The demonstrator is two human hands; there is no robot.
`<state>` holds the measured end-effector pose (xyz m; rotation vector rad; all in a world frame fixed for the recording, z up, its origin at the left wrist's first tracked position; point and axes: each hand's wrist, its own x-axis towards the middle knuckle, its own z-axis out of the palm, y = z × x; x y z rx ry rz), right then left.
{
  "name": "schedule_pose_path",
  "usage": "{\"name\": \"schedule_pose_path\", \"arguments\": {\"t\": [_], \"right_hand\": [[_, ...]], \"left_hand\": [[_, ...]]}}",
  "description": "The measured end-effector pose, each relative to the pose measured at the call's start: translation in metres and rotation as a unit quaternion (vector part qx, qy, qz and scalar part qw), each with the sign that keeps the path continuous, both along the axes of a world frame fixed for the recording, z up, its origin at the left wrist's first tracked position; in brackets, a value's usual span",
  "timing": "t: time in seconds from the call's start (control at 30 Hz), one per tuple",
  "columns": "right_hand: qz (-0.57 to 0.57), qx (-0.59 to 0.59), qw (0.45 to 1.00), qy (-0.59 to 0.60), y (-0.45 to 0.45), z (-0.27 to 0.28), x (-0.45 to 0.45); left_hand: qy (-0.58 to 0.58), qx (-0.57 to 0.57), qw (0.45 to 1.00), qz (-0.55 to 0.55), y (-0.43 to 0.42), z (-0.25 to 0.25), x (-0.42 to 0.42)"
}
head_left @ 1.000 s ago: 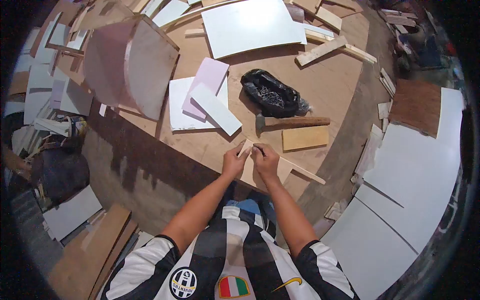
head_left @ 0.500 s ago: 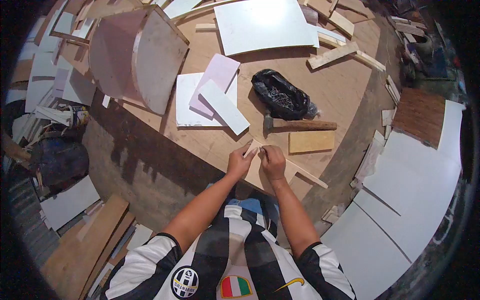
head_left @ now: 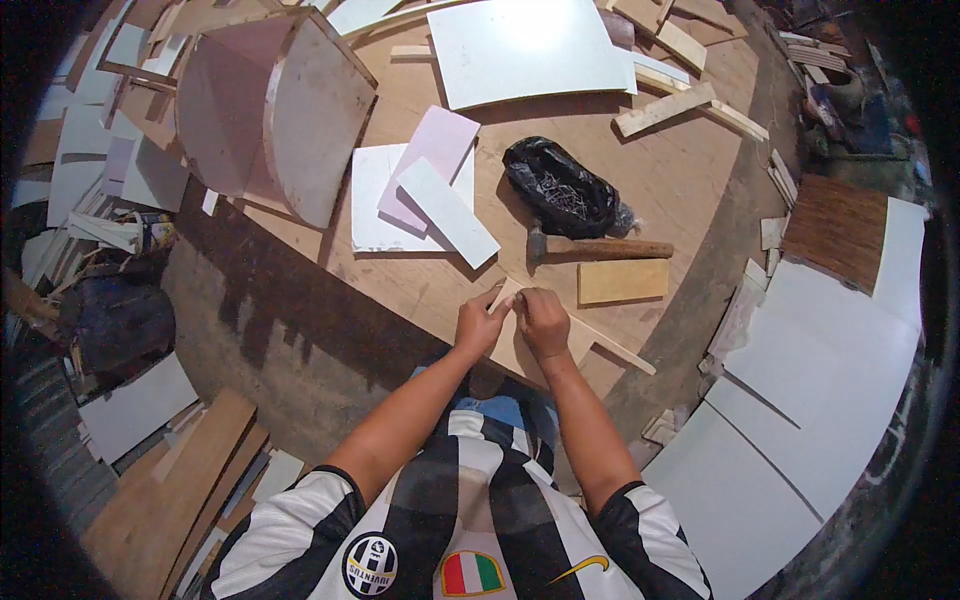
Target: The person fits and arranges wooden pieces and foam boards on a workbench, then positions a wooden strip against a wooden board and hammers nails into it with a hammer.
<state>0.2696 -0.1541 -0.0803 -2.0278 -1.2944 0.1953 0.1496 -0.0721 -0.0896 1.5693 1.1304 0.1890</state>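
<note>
My left hand grips the end of a pale wooden strip at the table's near edge, thumb pressed along it. My right hand is closed in a pinch over the strip, right beside the left thumb; whatever is between its fingertips is too small to make out. Under both hands lies a thin light-brown board. Beyond the right hand a hammer rests with its head to the left, next to a yellowish wood block. Behind the hammer sits an open black plastic bag holding many nails.
A white board, a pinkish panel and a white strip overlap left of the bag. A curved-sided wooden box stands at the far left. A large white sheet and wood offcuts lie at the back.
My right hand has turned slightly, its fingers curling further over the strip. The left hand and the things on the table stay where they were.
</note>
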Motion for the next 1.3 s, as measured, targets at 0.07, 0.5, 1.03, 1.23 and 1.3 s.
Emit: {"name": "schedule_pose_path", "arguments": {"t": [0.07,0.5,1.03,1.23,1.3], "right_hand": [[-0.001,0.002,1.0,-0.004,0.0,0.001,0.0],[0.016,-0.026,0.998,-0.046,0.003,0.0,-0.001],[0.0,-0.014,1.0,-0.012,0.009,-0.007,-0.01],[-0.002,0.015,1.0,-0.024,0.01,-0.011,-0.01],[0.006,0.026,1.0,-0.014,0.011,-0.009,-0.01]], "left_hand": [[0.011,-0.004,1.0,-0.003,0.001,0.004,0.001],[0.044,-0.02,0.999,-0.006,0.001,0.003,0.001],[0.025,-0.01,1.0,-0.001,-0.002,-0.007,-0.002],[0.046,-0.011,0.999,-0.003,0.0,0.002,0.002],[0.032,0.012,0.999,0.003,-0.002,-0.008,0.0]]}}
